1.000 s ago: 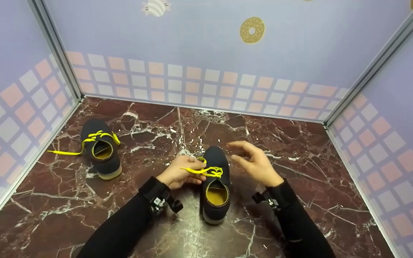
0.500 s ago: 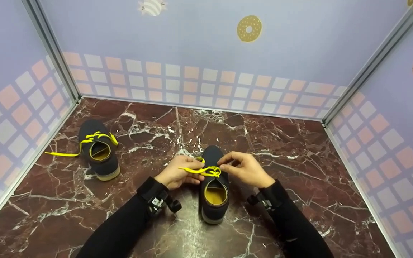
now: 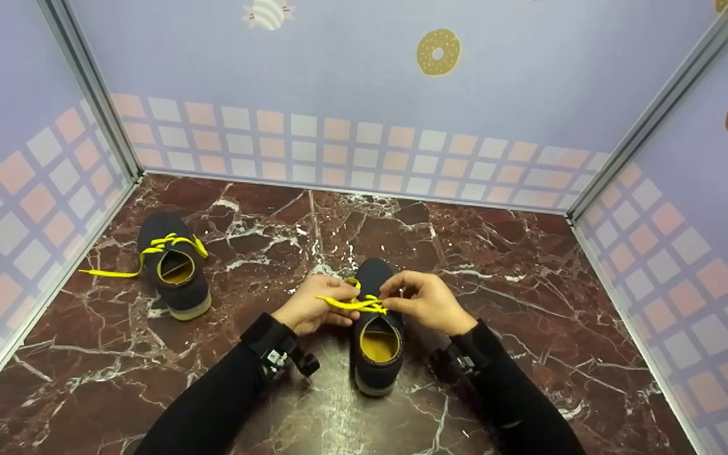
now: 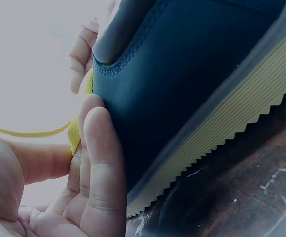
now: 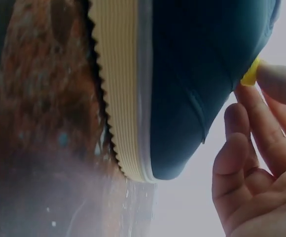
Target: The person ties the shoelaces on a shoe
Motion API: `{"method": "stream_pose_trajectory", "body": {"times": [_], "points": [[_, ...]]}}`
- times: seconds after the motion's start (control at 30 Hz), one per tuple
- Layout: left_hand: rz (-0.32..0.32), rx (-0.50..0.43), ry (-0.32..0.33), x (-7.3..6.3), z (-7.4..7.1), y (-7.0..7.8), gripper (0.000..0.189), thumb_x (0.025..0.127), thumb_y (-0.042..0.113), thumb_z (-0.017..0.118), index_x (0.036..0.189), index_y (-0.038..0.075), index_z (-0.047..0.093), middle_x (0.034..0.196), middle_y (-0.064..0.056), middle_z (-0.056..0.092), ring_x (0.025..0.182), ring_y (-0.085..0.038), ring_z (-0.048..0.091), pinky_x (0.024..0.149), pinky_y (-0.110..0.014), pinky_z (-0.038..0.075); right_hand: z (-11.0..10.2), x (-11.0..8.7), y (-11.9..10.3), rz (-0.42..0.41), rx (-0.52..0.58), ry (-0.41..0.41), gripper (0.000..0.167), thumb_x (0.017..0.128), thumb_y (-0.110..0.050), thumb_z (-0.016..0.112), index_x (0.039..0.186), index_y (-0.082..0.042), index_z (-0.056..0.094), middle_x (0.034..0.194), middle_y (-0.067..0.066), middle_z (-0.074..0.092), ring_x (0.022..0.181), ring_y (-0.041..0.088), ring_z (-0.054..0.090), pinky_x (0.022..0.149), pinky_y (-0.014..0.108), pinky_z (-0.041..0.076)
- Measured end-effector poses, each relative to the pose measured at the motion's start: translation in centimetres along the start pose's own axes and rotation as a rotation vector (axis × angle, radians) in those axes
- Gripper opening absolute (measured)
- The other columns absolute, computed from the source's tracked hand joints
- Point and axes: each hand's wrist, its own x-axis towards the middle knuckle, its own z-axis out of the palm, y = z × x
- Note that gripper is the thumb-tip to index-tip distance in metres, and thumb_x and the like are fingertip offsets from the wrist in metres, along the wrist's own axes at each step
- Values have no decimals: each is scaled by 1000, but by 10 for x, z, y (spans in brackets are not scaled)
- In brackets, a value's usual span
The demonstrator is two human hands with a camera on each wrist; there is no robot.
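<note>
A dark shoe (image 3: 376, 376) with a yellow lining stands in front of me, toe pointing away. Its yellow shoelace (image 3: 354, 307) crosses the top near the opening, one end trailing left over my left hand. On the shoe's left side my left hand (image 3: 320, 303) pinches the lace between thumb and fingers; the left wrist view shows the lace (image 4: 74, 133) there, fingertips against the shoe's side. From the right, my right hand (image 3: 427, 302) pinches the lace at the knot with thumb and index finger, and a bit of yellow lace (image 5: 250, 73) shows between them in the right wrist view.
A second dark shoe (image 3: 187, 294) with yellow laces stands to the left, one lace end (image 3: 111, 273) lying loose on the floor. Dark red marbled floor (image 3: 497, 253) lies under everything. Patterned panels (image 3: 339, 76) enclose the back and both sides.
My right hand has come in from the right, beside the shoe, and now pinches the lace at the knot. My left hand keeps its hold on the lace.
</note>
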Motion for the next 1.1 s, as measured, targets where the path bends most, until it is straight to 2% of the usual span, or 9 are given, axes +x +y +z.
{"method": "stream_pose_trajectory", "body": {"times": [0.17, 0.37, 0.43, 0.53, 0.7, 0.83, 0.9, 0.97, 1.1], "points": [[-9, 10, 17, 0, 2, 0, 20, 106, 5, 70, 118, -10, 67, 94, -15, 73, 70, -20, 77, 64, -30, 67, -1, -1, 0, 24, 64, -26, 23, 99, -3, 80, 122, 2, 78, 102, 9, 78, 86, 21, 70, 73, 23, 57], [-24, 27, 45, 3, 3, 1, 16, 107, 6, 71, 115, -8, 70, 91, -14, 76, 68, -18, 76, 62, -29, 66, -6, 0, 1, 120, 274, -3, 37, 92, 12, 67, 128, 15, 67, 102, 14, 72, 87, 14, 68, 75, 21, 58], [-28, 29, 51, 4, 3, 1, 17, 107, 7, 71, 115, -8, 70, 90, -14, 75, 68, -18, 77, 62, -29, 66, -9, 1, 3, 167, 326, -8, 37, 91, 13, 67, 128, 16, 66, 105, 14, 73, 90, 15, 69, 77, 22, 59], [-30, 29, 54, 4, 3, 1, 16, 106, 6, 71, 114, -8, 70, 89, -13, 75, 69, -18, 77, 62, -29, 67, -14, 1, 7, 243, 328, -31, 32, 92, 8, 72, 124, 13, 69, 105, 13, 77, 89, 17, 71, 78, 25, 62], [-24, 30, 45, 4, 2, 0, 14, 106, 6, 71, 111, -7, 71, 90, -14, 76, 69, -18, 76, 62, -29, 66, -25, 0, 14, 355, 326, -17, 24, 96, -3, 80, 116, 10, 75, 94, 11, 79, 70, 15, 68, 62, 25, 58], [-17, 30, 41, 3, 2, 0, 15, 106, 6, 71, 111, -7, 71, 91, -14, 77, 70, -18, 76, 63, -29, 66, -34, -2, 20, 450, 391, 49, 22, 98, -3, 77, 113, 13, 73, 85, 10, 75, 65, 16, 69, 56, 24, 56], [-16, 31, 41, 3, 2, 0, 16, 106, 7, 71, 112, -8, 71, 91, -14, 77, 70, -18, 76, 63, -29, 66, -39, -3, 21, 486, 363, 69, 17, 99, -2, 74, 109, 11, 72, 80, 8, 72, 64, 17, 70, 54, 24, 56], [-17, 33, 38, 2, 2, 0, 17, 105, 7, 72, 112, -8, 71, 91, -14, 77, 70, -18, 76, 63, -29, 66, -45, -6, 22, 519, 313, 46, 12, 98, -3, 71, 103, 9, 71, 76, 8, 70, 63, 18, 70, 53, 25, 57], [-20, 31, 37, 2, 2, 1, 17, 105, 7, 72, 112, -8, 71, 90, -14, 77, 69, -18, 76, 62, -29, 66, -53, -11, 19, 552, 161, -106, 15, 99, -8, 67, 92, 4, 71, 75, 12, 74, 59, 19, 71, 51, 28, 58]]}}
